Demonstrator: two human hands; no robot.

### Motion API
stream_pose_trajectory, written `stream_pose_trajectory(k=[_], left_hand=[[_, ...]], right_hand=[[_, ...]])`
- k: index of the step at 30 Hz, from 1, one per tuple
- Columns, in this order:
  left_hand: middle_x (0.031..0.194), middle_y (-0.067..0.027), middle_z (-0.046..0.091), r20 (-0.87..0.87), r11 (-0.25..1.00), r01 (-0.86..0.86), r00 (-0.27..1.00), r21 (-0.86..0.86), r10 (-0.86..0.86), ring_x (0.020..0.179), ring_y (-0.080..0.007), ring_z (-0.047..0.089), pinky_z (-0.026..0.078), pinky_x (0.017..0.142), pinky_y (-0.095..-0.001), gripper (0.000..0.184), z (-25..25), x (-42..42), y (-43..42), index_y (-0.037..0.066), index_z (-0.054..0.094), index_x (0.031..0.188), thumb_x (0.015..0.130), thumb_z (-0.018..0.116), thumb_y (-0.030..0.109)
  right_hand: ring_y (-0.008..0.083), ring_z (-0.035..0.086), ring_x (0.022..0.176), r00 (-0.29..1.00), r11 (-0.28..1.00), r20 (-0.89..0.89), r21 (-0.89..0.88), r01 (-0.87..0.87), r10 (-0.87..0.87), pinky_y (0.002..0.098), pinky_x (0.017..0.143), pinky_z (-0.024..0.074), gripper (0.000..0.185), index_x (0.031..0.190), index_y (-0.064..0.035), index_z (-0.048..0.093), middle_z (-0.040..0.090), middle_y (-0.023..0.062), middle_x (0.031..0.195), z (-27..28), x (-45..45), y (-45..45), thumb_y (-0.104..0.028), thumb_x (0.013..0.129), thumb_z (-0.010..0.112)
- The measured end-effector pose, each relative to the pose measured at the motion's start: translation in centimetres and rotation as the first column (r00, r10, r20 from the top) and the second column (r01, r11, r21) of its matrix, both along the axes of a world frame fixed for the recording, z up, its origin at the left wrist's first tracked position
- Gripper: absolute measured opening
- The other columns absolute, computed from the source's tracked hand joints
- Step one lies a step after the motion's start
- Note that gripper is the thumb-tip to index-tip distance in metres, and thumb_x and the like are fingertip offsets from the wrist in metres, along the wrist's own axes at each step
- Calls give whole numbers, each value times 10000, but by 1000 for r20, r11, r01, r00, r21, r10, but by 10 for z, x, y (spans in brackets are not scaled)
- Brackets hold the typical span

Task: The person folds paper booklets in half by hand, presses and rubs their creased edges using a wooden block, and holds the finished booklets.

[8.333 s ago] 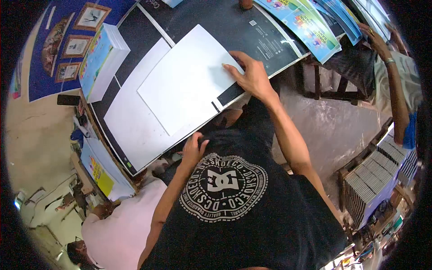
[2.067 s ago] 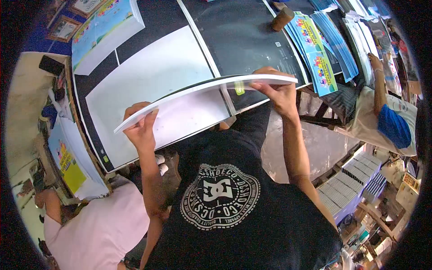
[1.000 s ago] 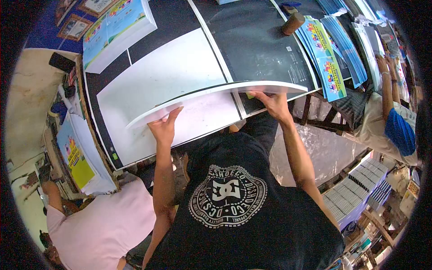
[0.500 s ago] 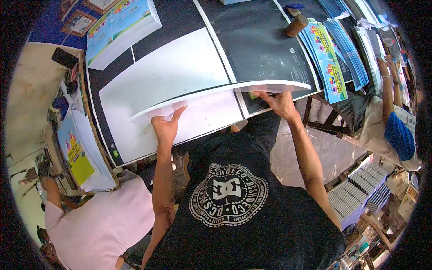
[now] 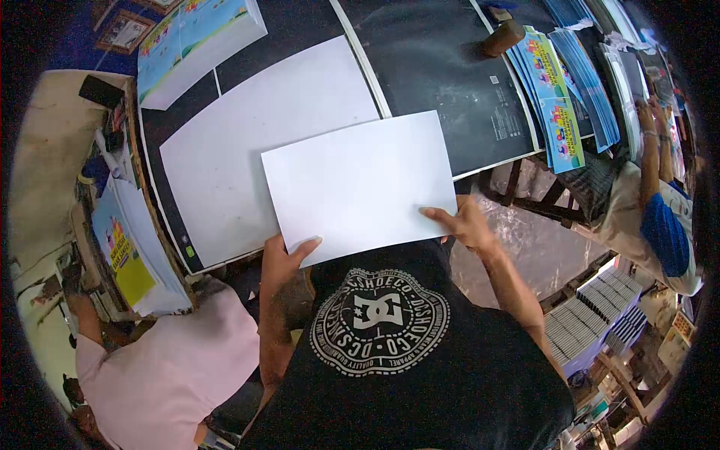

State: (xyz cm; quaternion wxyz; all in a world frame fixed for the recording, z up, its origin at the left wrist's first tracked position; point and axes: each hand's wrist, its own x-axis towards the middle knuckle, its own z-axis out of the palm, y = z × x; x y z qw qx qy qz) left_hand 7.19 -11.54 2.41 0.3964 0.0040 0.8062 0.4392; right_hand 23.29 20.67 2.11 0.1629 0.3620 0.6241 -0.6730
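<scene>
Head view: the left hand (image 5: 280,259) and right hand (image 5: 474,225) are pinching the white paper (image 5: 360,184), already lifted but not yet set down, over the near edge of the bench (image 5: 442,79), any remaining work not showing.

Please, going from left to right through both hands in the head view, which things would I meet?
Stack with yellow print, left hand, held white paper, right hand, co-worker's blue sleeve.
</scene>
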Motion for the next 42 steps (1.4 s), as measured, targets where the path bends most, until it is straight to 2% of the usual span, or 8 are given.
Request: stream_pose_trajectory(k=[6,12,18,30,35,37,38,42], left_hand=[[872,-106,727,40,994,-27,999,-108,31,782,-123,668,524,749,-264,367,11,8,-7,-56,660,1076,798,805,134],[919,-147,739,-135,977,30,989,-213,-60,821,-165,711,560,735,-283,394,33,24,-10,-46,651,1098,773,818,102],[941,-145,745,-293,946,174,922,-272,-254,845,-197,735,570,747,-302,447,26,28,-16,23,655,1145,741,825,110],[921,-138,747,-349,949,168,901,-266,-257,781,-201,735,582,683,-320,431,9,30,-29,-1,645,1152,770,804,121],[951,-139,740,-337,957,113,919,-266,-202,709,-181,709,561,617,-306,513,1,32,-35,-6,610,1192,745,824,123],[1041,-135,683,-420,968,80,890,-239,-177,883,-231,667,533,746,-355,588,-17,36,-49,35,576,1229,721,850,145],[1086,-132,655,-461,972,62,872,-227,-163,970,-255,646,518,811,-380,626,-29,38,-59,55,559,1248,709,863,156],[1211,-132,561,-907,968,30,344,-248,-243,1145,-316,504,405,954,-432,684,-66,39,-82,48,534,1267,686,872,178]], right_hand=[[114,645,609,996,976,-80,208,60,-45,237,491,514,367,1013,99,662,693,89,763,3,9,3,-219,860,764],[308,723,845,954,800,-80,567,-194,288,403,733,575,547,1194,32,594,714,222,940,18,31,8,-249,780,816],[431,670,821,897,561,40,767,-310,441,484,686,546,639,1241,6,499,677,257,868,7,39,7,-259,751,811],[405,669,859,887,584,-10,756,-296,462,477,733,542,622,1235,-3,503,675,228,937,2,43,12,-237,748,812],[340,600,1026,855,306,-82,948,-92,512,434,887,479,656,1260,-53,557,616,158,1118,-34,67,35,-184,686,846],[314,569,1061,811,211,-149,977,33,566,426,921,449,701,1292,-81,568,583,106,1150,-44,66,47,-159,659,860],[310,562,1081,780,185,-170,980,71,602,435,931,438,703,1301,-86,565,581,102,1174,-47,63,51,-155,663,854],[276,532,1174,671,76,-171,983,169,722,437,952,395,654,1348,-122,548,567,72,1282,-52,42,60,-182,742,785]])
